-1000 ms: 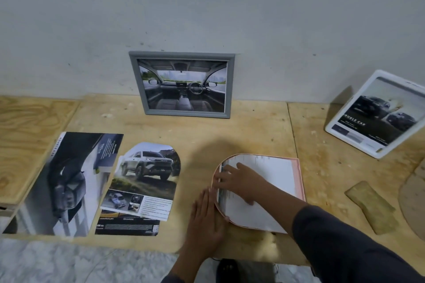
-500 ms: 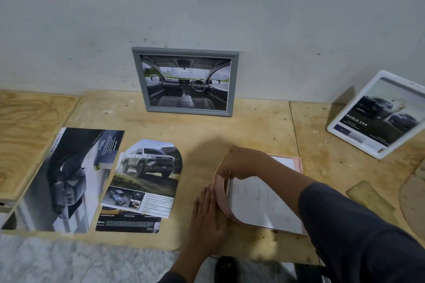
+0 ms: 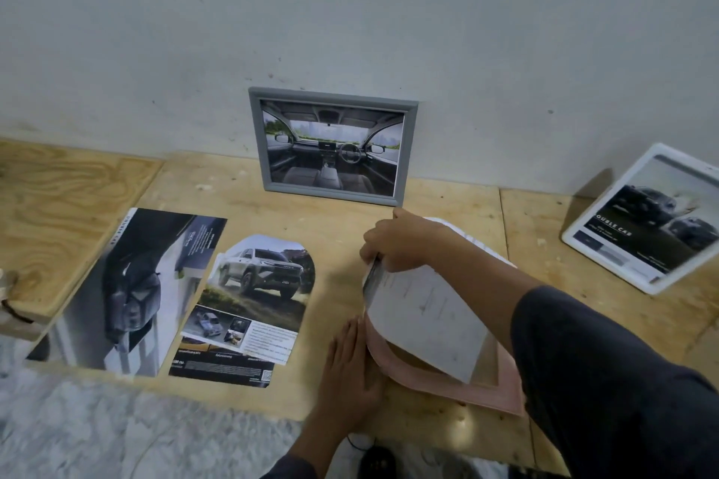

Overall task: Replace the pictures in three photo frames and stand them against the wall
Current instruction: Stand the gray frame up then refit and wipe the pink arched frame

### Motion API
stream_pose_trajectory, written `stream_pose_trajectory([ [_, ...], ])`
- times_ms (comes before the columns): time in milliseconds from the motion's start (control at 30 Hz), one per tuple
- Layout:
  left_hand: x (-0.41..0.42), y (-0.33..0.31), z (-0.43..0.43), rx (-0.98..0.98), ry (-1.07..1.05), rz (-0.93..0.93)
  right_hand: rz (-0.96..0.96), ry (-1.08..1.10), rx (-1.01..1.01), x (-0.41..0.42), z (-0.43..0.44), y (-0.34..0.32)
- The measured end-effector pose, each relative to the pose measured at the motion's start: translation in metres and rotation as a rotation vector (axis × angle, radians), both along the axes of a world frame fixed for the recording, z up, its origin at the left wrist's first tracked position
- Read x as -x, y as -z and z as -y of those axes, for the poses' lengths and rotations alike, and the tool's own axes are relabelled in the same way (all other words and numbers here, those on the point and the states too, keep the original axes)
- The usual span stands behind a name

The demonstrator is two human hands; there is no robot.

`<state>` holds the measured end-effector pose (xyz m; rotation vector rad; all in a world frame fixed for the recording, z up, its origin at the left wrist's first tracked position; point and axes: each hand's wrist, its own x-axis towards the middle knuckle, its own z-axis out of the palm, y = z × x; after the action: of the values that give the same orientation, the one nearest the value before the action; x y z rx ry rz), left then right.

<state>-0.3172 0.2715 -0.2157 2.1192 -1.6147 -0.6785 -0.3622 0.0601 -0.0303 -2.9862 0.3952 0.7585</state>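
Observation:
A pink arch-shaped photo frame [image 3: 447, 385] lies face down on the plywood table [image 3: 342, 218]. My right hand [image 3: 404, 241] pinches the rounded end of the old picture [image 3: 424, 311] and holds it lifted out of the frame, white back towards me. My left hand [image 3: 352, 369] lies flat, fingers together, on the table against the frame's left edge. A grey frame [image 3: 332, 146] with a car-interior picture leans on the wall. A white frame [image 3: 646, 218] with a dark car picture leans at the right. An arch-cut SUV picture [image 3: 256, 292] lies left of my hands.
A large dark car brochure page [image 3: 128, 288] lies at the left, beside a raised plywood board [image 3: 62, 214]. Another printed strip [image 3: 221, 366] sticks out under the SUV picture. The table's front edge runs just below my left hand, with pale floor beneath.
My right hand has gripped the picture's rounded end and peeled it up and away from the pink frame. My left hand has stayed pressed beside the frame.

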Motion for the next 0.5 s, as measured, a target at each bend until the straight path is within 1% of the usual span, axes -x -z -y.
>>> stream_pose_trajectory([
  [100,-0.002,-0.008,0.0,-0.048,0.013,-0.068,0.066,0.085,0.031,-0.002,0.008,-0.004],
  [133,-0.002,-0.015,0.002,-0.062,-0.009,-0.141,0.112,0.136,0.008,-0.002,0.011,-0.006],
  [167,-0.002,-0.027,0.004,-0.062,-0.11,-0.28,0.171,0.206,-0.034,-0.001,0.014,-0.007],
  [200,-0.003,-0.044,0.009,-0.037,-0.293,-0.465,0.223,0.292,-0.094,-0.001,0.019,-0.01],
  [233,-0.005,-0.061,0.015,0.007,-0.481,-0.659,0.275,0.371,-0.172,0.0,0.022,-0.014],
  [267,-0.01,-0.079,0.022,0.076,-0.6,-0.858,0.327,0.432,-0.252,-0.002,0.026,-0.019],
  [300,-0.017,-0.095,0.028,0.123,-0.658,-0.996,0.386,0.469,-0.322,-0.005,0.029,-0.025],
  [333,-0.025,-0.111,0.03,0.127,-0.661,-1.096,0.445,0.496,-0.379,-0.01,0.03,-0.032],
  [367,-0.031,-0.129,0.03,0.124,-0.591,-1.139,0.507,0.517,-0.426,-0.015,0.031,-0.037],
  [433,-0.043,-0.158,0.022,0.138,-0.442,-1.086,0.668,0.566,-0.538,-0.024,0.028,-0.05],
  [500,-0.057,-0.176,0.01,0.166,-0.456,-1.008,0.82,0.595,-0.678,-0.027,0.024,-0.062],
])
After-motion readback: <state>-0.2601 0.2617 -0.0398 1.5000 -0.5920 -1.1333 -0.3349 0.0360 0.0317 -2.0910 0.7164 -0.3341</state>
